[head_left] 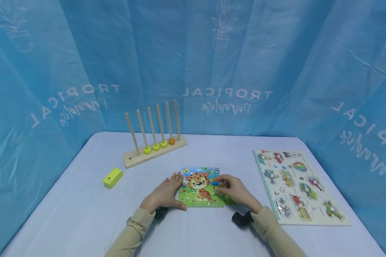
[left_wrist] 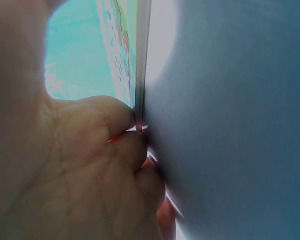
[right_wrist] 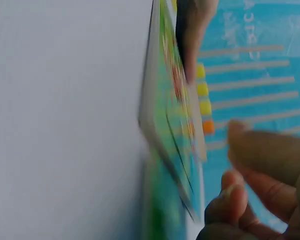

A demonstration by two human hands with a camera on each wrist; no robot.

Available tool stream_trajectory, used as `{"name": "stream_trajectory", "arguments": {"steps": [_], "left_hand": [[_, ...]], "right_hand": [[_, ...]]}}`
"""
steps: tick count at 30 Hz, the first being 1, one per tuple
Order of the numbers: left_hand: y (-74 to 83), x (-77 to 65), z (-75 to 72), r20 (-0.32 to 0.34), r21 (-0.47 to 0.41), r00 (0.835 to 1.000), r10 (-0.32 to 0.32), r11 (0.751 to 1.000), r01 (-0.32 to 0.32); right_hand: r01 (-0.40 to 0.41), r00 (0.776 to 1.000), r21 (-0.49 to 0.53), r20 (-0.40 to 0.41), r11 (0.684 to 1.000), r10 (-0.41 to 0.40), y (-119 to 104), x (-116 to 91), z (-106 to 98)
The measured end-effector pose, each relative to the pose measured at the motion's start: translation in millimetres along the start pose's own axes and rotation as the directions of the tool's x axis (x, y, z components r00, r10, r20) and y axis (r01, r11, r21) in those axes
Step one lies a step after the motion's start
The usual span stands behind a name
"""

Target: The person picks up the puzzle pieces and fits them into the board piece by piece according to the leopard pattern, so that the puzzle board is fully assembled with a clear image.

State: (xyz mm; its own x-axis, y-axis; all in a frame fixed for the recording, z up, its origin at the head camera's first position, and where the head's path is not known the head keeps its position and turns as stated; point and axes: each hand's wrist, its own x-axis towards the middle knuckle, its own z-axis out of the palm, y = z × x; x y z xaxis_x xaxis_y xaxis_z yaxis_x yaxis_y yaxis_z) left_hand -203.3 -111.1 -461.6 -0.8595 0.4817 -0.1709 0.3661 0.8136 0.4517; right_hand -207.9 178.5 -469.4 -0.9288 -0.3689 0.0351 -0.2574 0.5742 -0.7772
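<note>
A square leopard picture puzzle (head_left: 199, 189) lies flat before me, its edge tall and close in the right wrist view. My left hand (head_left: 167, 192) lies along its left side, fingers extended and fingertips right at the edge; the left wrist view shows them against the board's side. My right hand (head_left: 233, 189) hovers over the right side, fingers bent and thumb apart, with nothing seen between the fingertips in the right wrist view. A green flat piece (head_left: 229, 201) sticks out past the board's right edge, partly hidden under the right hand.
A wooden peg stand (head_left: 156, 151) with yellow and orange beads stands at the back left. Left of the puzzle lies a yellow block (head_left: 113, 177). A large vehicle peg puzzle (head_left: 278, 191) occupies the right of the white table (head_left: 83, 214). Blue curtain (head_left: 161, 64) surrounds the table.
</note>
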Motion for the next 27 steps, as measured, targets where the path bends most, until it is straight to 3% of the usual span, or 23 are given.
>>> {"name": "stream_trajectory", "arguments": {"steps": [3, 6, 9, 19, 27], "left_hand": [[0.5, 0.6, 0.8, 0.001, 0.000, 1.000, -0.007, 1.000, 0.007], [0.5, 1.2, 1.5, 0.001, 0.007, 1.000, -0.012, 1.000, 0.012], [0.3, 1.6, 2.2, 0.006, 0.009, 1.000, -0.015, 1.000, 0.015], [-0.3, 2.0, 2.8, 0.005, 0.008, 1.000, -0.025, 1.000, 0.025], [0.4, 3.1, 4.0, 0.002, 0.004, 1.000, -0.014, 1.000, 0.014]], "right_hand": [[-0.041, 0.996, 0.058, -0.076, 0.997, 0.046, 5, -3, -14], [-0.061, 0.986, 0.046, -0.155, 0.997, 0.068, 12, -9, -28], [-0.073, 0.980, 0.017, -0.184, 0.997, 0.074, 22, -19, -37], [-0.050, 0.998, -0.090, -0.037, 0.995, 0.047, 43, -45, -50], [-0.033, 0.999, -0.132, -0.007, 0.991, 0.032, 44, -46, -55]]}}
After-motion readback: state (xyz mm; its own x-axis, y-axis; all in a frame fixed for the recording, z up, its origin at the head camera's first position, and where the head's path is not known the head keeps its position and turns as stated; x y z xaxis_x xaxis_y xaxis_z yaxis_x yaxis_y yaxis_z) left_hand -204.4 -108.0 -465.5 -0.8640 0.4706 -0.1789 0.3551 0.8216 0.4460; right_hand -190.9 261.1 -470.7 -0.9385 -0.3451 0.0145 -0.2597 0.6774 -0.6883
